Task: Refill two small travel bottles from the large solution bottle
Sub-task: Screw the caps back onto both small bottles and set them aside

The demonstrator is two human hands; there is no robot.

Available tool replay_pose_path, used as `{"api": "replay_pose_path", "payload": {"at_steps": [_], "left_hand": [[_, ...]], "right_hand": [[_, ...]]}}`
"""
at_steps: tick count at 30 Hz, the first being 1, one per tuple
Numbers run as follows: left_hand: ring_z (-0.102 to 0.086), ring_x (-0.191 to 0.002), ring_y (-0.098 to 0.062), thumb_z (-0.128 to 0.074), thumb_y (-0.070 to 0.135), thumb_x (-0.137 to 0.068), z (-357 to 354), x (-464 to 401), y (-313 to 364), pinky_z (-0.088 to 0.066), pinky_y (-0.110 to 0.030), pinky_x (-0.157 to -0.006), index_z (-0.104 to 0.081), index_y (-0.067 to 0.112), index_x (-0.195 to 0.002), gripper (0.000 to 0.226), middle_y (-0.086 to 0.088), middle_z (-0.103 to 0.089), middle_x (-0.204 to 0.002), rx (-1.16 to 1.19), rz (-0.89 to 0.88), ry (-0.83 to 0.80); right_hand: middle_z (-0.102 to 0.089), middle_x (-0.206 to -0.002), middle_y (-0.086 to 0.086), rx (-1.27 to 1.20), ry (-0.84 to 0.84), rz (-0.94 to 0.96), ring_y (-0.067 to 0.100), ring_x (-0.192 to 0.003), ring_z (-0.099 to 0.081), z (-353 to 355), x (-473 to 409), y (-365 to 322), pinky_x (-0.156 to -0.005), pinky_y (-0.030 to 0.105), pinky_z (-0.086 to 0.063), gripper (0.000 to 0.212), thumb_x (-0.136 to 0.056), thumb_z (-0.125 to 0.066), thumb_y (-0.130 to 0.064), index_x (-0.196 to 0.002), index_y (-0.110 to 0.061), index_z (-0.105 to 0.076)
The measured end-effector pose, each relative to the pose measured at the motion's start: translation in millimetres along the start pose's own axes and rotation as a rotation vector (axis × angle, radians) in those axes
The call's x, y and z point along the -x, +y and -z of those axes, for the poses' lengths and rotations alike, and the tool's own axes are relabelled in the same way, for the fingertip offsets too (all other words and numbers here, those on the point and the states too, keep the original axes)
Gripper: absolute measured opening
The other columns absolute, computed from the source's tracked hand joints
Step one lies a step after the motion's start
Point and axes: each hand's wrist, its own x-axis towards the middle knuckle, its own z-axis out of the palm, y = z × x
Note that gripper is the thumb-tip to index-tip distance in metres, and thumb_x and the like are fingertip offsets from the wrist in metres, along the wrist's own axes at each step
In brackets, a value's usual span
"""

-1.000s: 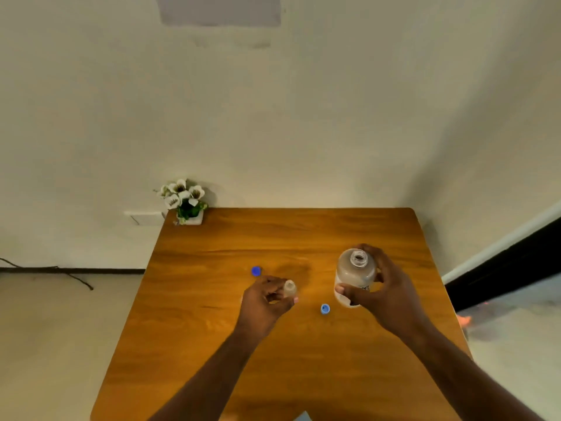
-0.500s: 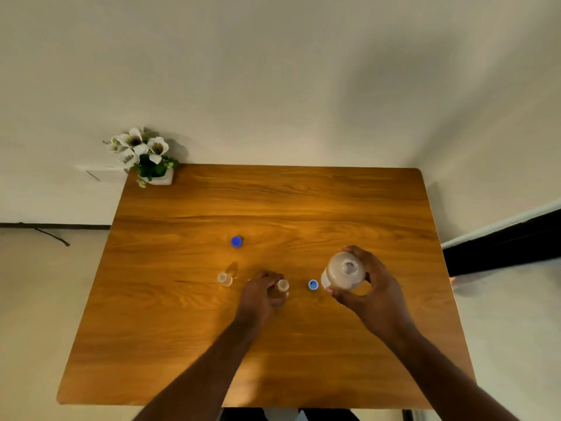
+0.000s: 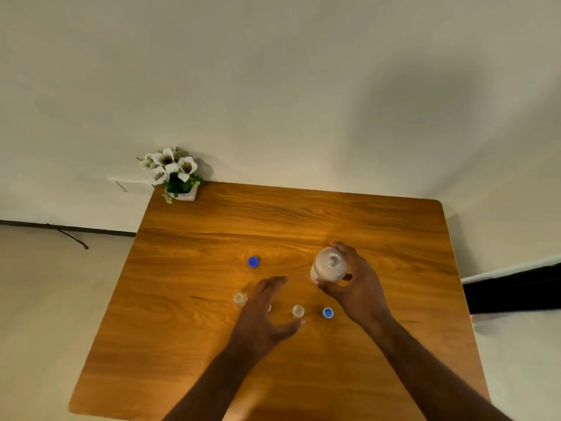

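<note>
A wooden bench (image 3: 303,375) with rounded corners fills the lower view, its near edge cut off by the frame, as are both forearms. The left hand (image 3: 261,314) hovers over the middle of the bench, fingers (image 3: 277,282) straight and spread, thumb out to the side, holding nothing. Just left of it stands one small travel bottle (image 3: 239,299), partly hidden by the hand; just right of the thumb stands the second travel bottle (image 3: 298,311). Both stand upright with open mouths facing up; whether they hold liquid cannot be told. A blue cap (image 3: 328,312) lies beside the second one, open side up. The right hand (image 3: 355,287) grips the large solution bottle (image 3: 331,265) toward the right edge, fingers curled round its body. Its long axis is near upright, open mouth toward the camera, base hidden. Another blue cap (image 3: 253,261) lies farther back. A small potted flower (image 3: 173,174) sits at the far left corner, against a plain pale wall (image 3: 273,86). A dark cable (image 3: 69,235) trails along the floor on the left.
</note>
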Motion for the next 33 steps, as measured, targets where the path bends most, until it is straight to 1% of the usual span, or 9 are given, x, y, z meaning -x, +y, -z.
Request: {"api": "replay_pose_path", "payload": {"at_steps": [3, 6, 8, 10, 13, 19, 23, 28, 33], "left_hand": [[-0.040, -0.137, 0.000, -0.075, 0.062, -0.073, 32.5, 2.2, 8.3, -0.038, -0.020, -0.109, -0.046, 0.038, -0.145, 0.082, 0.014, -0.048, -0.147, -0.027, -0.039, 0.085], [-0.038, -0.137, 0.006, -0.072, 0.062, -0.076, 63.2, 1.6, 5.4, -0.031, -0.012, -0.110, -0.047, 0.039, -0.143, 0.075, 0.017, -0.048, -0.145, -0.073, -0.055, 0.176], [-0.040, -0.137, 0.000, -0.070, 0.064, -0.077, 79.1, 0.4, -3.7, -0.035, -0.023, -0.108, -0.046, 0.038, -0.144, 0.076, 0.016, -0.048, -0.146, -0.101, -0.016, 0.188], [-0.039, -0.137, -0.003, -0.069, 0.065, -0.077, 90.5, 0.2, -14.5, -0.038, -0.029, -0.107, -0.044, 0.037, -0.146, 0.079, 0.016, -0.045, -0.148, -0.113, 0.022, 0.177], [-0.037, -0.138, -0.003, -0.075, 0.058, -0.078, 100.1, 0.2, -31.0, -0.039, -0.031, -0.107, -0.044, 0.035, -0.147, 0.079, 0.020, -0.042, -0.145, -0.145, 0.047, 0.144], [-0.037, -0.137, -0.005, -0.065, 0.067, -0.076, 108.9, -1.0, -47.4, -0.038, -0.030, -0.107, -0.050, 0.027, -0.144, 0.080, 0.019, -0.043, -0.142, -0.185, 0.049, 0.064], [-0.032, -0.138, -0.001, -0.067, 0.067, -0.076, 114.5, -3.4, -56.0, -0.035, -0.027, -0.108, -0.047, 0.030, -0.146, 0.081, 0.022, -0.039, -0.144, -0.198, 0.049, 0.025], [-0.030, -0.138, 0.002, -0.061, 0.076, -0.073, 122.3, -6.4, -62.1, -0.031, -0.024, -0.107, -0.046, 0.034, -0.146, 0.086, 0.022, -0.039, -0.145, -0.208, 0.031, -0.010], [-0.030, -0.141, -0.003, -0.070, 0.066, -0.075, 129.0, -8.2, -74.2, -0.032, -0.028, -0.111, -0.044, 0.034, -0.147, 0.083, 0.013, -0.042, -0.153, -0.216, 0.022, -0.071]], "right_hand": [[-0.055, -0.128, -0.015, -0.004, 0.001, -0.012, 0.012, -0.116, -0.053, -20.6, -32.2, -8.0, -0.088, 0.031, -0.055, 0.079, -0.068, -0.089, -0.036, -0.135, -0.039, -0.046], [-0.058, -0.131, -0.007, 0.003, -0.020, -0.008, 0.016, -0.117, -0.055, -45.2, -62.1, -9.4, -0.091, 0.039, -0.055, 0.081, -0.067, -0.090, -0.033, -0.136, -0.030, -0.048], [-0.059, -0.131, -0.003, 0.011, -0.025, 0.000, 0.017, -0.116, -0.056, -62.0, -79.0, -6.9, -0.092, 0.041, -0.055, 0.081, -0.067, -0.090, -0.031, -0.136, -0.026, -0.049], [-0.059, -0.133, 0.000, 0.019, -0.038, -0.006, 0.019, -0.118, -0.055, -76.3, -91.8, -4.7, -0.094, 0.041, -0.054, 0.082, -0.067, -0.090, -0.030, -0.138, -0.023, -0.049], [-0.058, -0.136, 0.001, 0.016, -0.040, -0.014, 0.020, -0.122, -0.055, -93.9, -103.9, -0.8, -0.098, 0.037, -0.051, 0.083, -0.068, -0.089, -0.030, -0.140, -0.021, -0.049], [-0.056, -0.139, -0.001, 0.045, -0.020, -0.036, 0.018, -0.124, -0.053, -107.1, -108.6, 2.9, -0.102, 0.040, -0.050, 0.086, -0.068, -0.089, -0.033, -0.142, -0.024, -0.046], [-0.052, -0.144, 0.001, 0.087, -0.014, -0.049, 0.020, -0.129, -0.050, -109.7, -108.2, -0.6, -0.103, 0.033, -0.045, 0.090, -0.070, -0.088, -0.033, -0.147, -0.023, -0.041], [-0.051, -0.146, 0.003, 0.121, -0.022, -0.099, 0.025, -0.131, -0.050, -107.4, -103.3, -9.2, -0.103, 0.037, -0.046, 0.099, -0.070, -0.088, -0.029, -0.151, -0.022, -0.031], [-0.042, -0.154, 0.008, 0.160, 0.045, -0.210, 0.027, -0.138, -0.043, -95.4, -84.0, -28.8, -0.108, 0.046, -0.044, 0.112, -0.071, -0.089, -0.030, -0.156, -0.017, -0.018]]}}
